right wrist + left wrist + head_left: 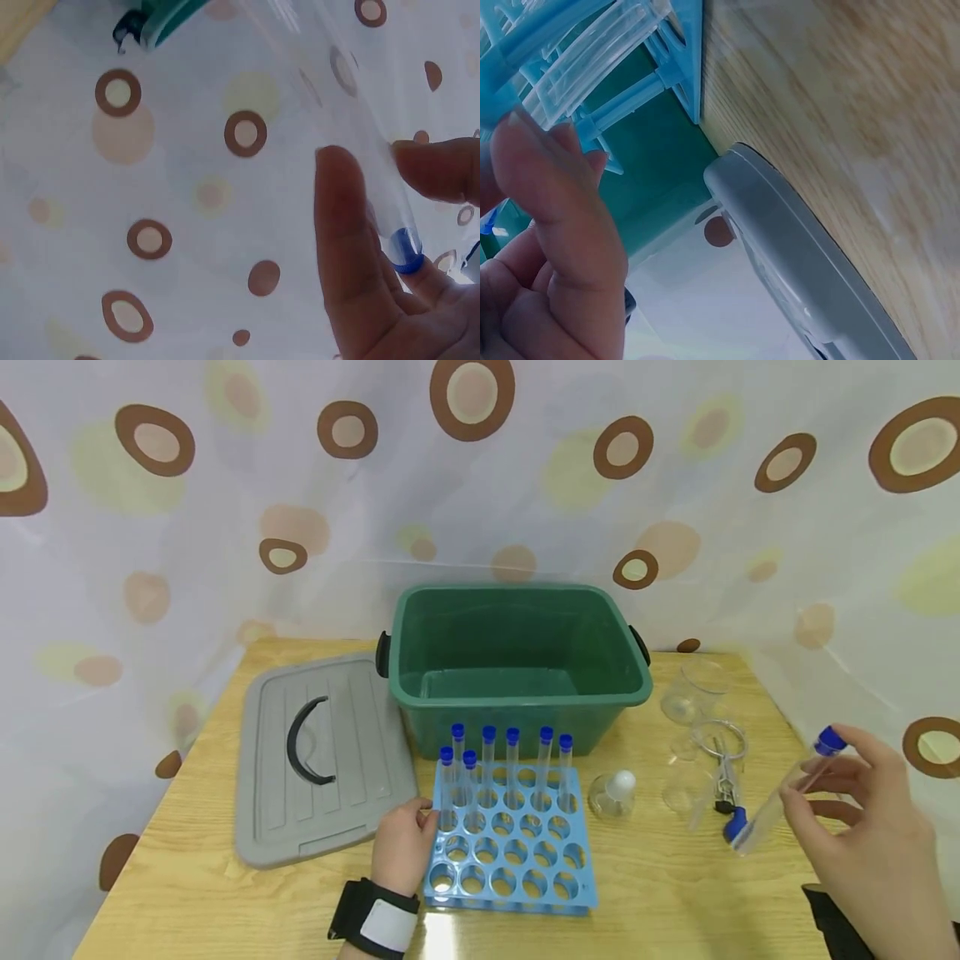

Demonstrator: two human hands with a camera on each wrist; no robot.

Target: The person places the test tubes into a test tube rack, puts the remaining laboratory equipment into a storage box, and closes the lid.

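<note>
1. The right hand [870, 827] pinches a tilted, blue-capped test tube [768, 814] between thumb and fingers.
2. The left hand [405, 847] grips the blue test-tube rack [510, 903] at its left edge.
3. Left of those fingers lies the gray lid [337, 810].

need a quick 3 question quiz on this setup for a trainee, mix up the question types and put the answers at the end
1. Count: how many blue-capped test tubes stand in the blue test tube rack?
2. True or false: in the head view, the gray lid lies to the left of the green bin.
3. Fill in: the right hand holds a ______.

Key:
1. Seven
2. True
3. single blue-capped test tube
</note>
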